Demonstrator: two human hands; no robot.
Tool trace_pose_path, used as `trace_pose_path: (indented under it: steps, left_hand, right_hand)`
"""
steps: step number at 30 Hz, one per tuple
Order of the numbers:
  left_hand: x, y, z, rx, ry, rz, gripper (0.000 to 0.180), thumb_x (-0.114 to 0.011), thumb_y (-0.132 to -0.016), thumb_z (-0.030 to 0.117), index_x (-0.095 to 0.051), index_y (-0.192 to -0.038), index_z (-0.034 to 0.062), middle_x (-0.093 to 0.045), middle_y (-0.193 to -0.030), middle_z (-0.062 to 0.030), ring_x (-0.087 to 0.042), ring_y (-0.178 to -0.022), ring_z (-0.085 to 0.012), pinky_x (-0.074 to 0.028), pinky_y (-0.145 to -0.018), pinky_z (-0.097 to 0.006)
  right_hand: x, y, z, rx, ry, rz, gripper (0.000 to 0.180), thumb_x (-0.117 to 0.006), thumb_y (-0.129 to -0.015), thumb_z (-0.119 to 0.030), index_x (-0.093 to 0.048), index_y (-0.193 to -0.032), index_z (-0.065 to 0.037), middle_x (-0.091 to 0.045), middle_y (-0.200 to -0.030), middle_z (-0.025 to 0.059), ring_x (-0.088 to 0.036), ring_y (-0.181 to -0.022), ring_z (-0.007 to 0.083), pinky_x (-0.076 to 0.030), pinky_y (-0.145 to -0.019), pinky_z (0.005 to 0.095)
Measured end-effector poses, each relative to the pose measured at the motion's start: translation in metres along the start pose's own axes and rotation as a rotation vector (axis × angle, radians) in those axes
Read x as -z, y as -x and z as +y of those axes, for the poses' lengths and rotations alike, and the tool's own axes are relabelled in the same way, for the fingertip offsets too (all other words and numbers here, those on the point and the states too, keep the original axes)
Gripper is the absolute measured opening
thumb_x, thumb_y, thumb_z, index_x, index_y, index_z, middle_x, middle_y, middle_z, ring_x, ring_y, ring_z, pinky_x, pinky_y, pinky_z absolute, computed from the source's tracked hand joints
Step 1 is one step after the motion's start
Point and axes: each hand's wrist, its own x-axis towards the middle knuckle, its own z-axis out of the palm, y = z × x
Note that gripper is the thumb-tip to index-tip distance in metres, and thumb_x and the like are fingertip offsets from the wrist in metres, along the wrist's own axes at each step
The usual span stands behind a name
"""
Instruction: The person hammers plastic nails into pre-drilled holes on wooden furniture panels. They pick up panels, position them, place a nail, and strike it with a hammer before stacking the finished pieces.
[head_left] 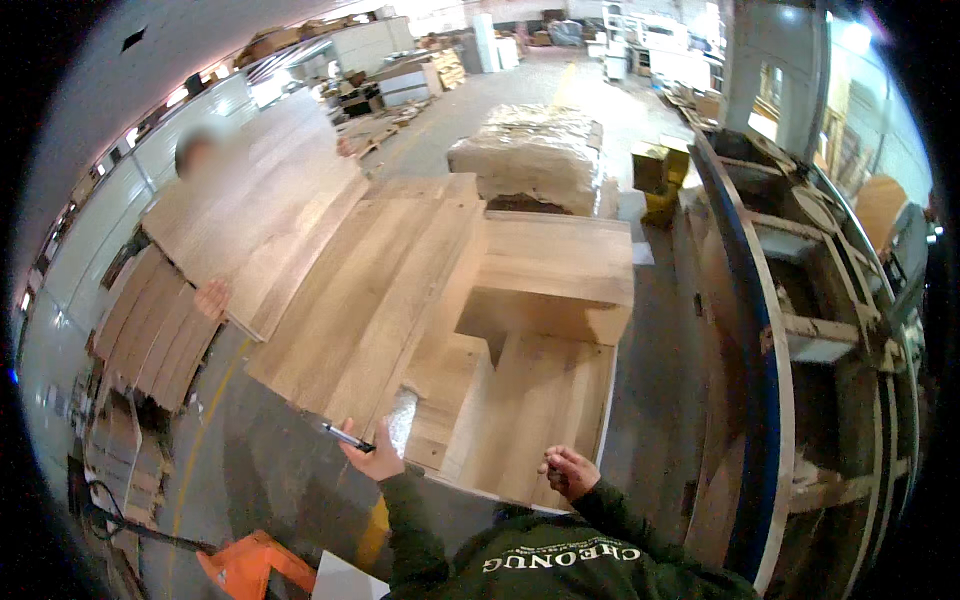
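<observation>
My left hand (380, 458) is closed around a dark and silver pen (345, 437) that points up and left. It is at the near edge of a large wood-grain panel (380, 280), beside a crumpled whitish piece of packing material (402, 420). My right hand (570, 472) has its fingers curled together above a lower wood-grain board (540, 400); whatever it may hold is too small to make out. A higher block of boards (555, 255) rests at the far right of this stack. Across the stack, another person's hand (212, 299) grips a big tilted panel (285, 200).
Cardboard-like stacks (155, 330) stand at the left. An orange pallet-jack part (258, 565) is at the lower left. Along the right runs a long frame with open compartments (790, 330). A wrapped stack (530, 150) and yellow boxes (655, 175) stand beyond.
</observation>
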Motion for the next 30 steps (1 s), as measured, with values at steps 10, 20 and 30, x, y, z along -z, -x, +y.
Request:
trace_pose_path:
  steps: [10, 20, 30]
  left_hand:
    - [-0.012, 0.002, -0.002, -0.014, -0.072, 0.064, 0.047, -0.069, -0.064, 0.012, -0.044, -0.102, 0.0007, -0.042, -0.098, -0.0104, -0.043, -0.088, -0.0198, -0.040, -0.070, -0.030]
    - [-0.059, -0.021, -0.016, 0.008, -0.028, 0.092, 0.056, -0.072, -0.063, 0.021, -0.045, -0.106, -0.0013, -0.047, -0.104, -0.0130, -0.046, -0.094, -0.0223, -0.040, -0.077, -0.033]
    - [-0.031, 0.053, 0.031, -0.323, -0.343, -0.216, 0.031, -0.060, -0.075, 0.011, -0.048, -0.100, -0.0038, -0.053, -0.094, -0.0122, -0.047, -0.064, -0.0135, -0.038, -0.053, -0.023]
  right_hand:
    - [0.002, 0.007, -0.015, 0.033, -0.074, -0.091, 0.013, -0.049, -0.083, -0.021, -0.048, -0.088, -0.009, -0.051, -0.071, 0.0028, -0.037, -0.049, 0.0057, -0.031, -0.042, 0.0181]
    - [0.003, 0.011, 0.012, -0.019, 0.044, -0.021, 0.015, -0.051, -0.082, -0.020, -0.049, -0.090, -0.008, -0.051, -0.073, 0.0021, -0.037, -0.049, 0.0058, -0.031, -0.041, 0.0183]
    - [0.019, 0.017, -0.011, 0.034, -0.378, 0.017, 0.026, -0.049, -0.082, -0.022, -0.043, -0.103, -0.009, -0.051, -0.089, 0.0010, -0.036, -0.055, 0.0057, -0.033, -0.046, 0.0185]
